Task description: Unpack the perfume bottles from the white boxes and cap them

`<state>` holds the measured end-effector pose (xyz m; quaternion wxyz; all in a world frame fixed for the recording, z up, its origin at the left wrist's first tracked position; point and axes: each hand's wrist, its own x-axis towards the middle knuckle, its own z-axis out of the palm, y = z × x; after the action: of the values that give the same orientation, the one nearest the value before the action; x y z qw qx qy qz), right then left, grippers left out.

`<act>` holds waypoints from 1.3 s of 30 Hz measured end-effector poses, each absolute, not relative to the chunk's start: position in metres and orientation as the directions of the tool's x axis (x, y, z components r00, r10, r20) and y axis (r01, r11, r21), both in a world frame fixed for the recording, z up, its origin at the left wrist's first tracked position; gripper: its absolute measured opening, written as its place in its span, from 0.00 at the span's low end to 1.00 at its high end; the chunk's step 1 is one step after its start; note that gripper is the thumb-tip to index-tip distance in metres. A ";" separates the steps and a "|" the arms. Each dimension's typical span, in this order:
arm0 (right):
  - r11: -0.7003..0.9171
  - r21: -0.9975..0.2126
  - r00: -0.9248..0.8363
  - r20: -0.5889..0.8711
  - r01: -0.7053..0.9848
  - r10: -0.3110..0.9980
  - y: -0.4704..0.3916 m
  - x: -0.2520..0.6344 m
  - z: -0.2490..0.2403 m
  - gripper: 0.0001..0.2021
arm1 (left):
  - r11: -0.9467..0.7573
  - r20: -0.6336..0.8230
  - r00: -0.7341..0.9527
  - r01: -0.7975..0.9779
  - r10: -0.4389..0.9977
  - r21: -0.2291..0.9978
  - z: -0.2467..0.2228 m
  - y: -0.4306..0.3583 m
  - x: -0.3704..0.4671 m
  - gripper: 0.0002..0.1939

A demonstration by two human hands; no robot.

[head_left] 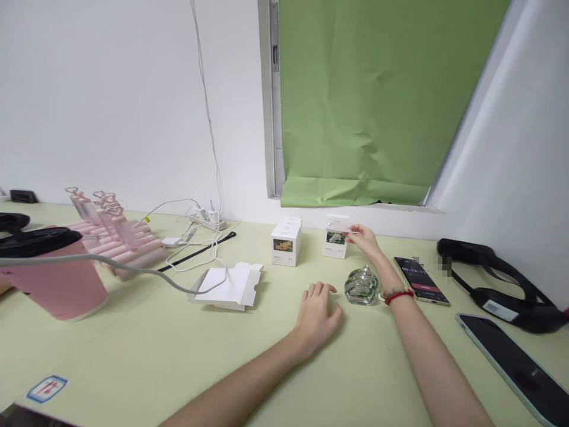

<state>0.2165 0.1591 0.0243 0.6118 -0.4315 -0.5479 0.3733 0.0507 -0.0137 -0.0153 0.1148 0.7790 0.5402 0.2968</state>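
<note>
A small white box (335,245) with a white-flower picture stands upright near the wall, its top flap raised. My right hand (364,242) is at its upper right edge, thumb and fingers pinched on the flap. Palm down on the table, my left hand (316,317) lies with its fingers apart and holds nothing. Between my left hand and my right wrist sits a clear glass bottle (361,287) with a silvery neck. A row of similar white boxes (284,248), the front one with a yellow-flower picture, stands to the left of the box I touch.
An unfolded white carton (222,287) lies left of centre. Farther left are a pink cup (62,290) with a black lid, pink rolls (137,252) and a power strip (208,223) with cables. To the right lie two phones (420,280) and a black strap device (511,296).
</note>
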 end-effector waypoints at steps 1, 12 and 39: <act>0.355 -0.935 0.128 0.354 0.016 0.926 0.159 0.217 0.025 0.08 | -0.388 0.336 0.240 0.775 0.911 0.499 -0.015 -0.014 0.051 0.12; 0.365 -0.929 0.133 0.370 0.060 0.919 0.156 0.216 0.026 0.13 | -0.383 0.334 0.236 0.781 0.913 0.494 -0.016 -0.013 0.051 0.12; 0.539 -0.654 0.376 0.751 0.530 0.542 0.126 0.197 0.077 0.13 | -0.366 0.342 0.205 0.774 0.917 0.517 -0.017 -0.010 0.051 0.12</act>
<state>0.1968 0.1256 0.0769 0.6765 -0.4800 -0.5585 0.0044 0.0506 -0.0104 -0.0171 0.1168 0.7674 0.5507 0.3069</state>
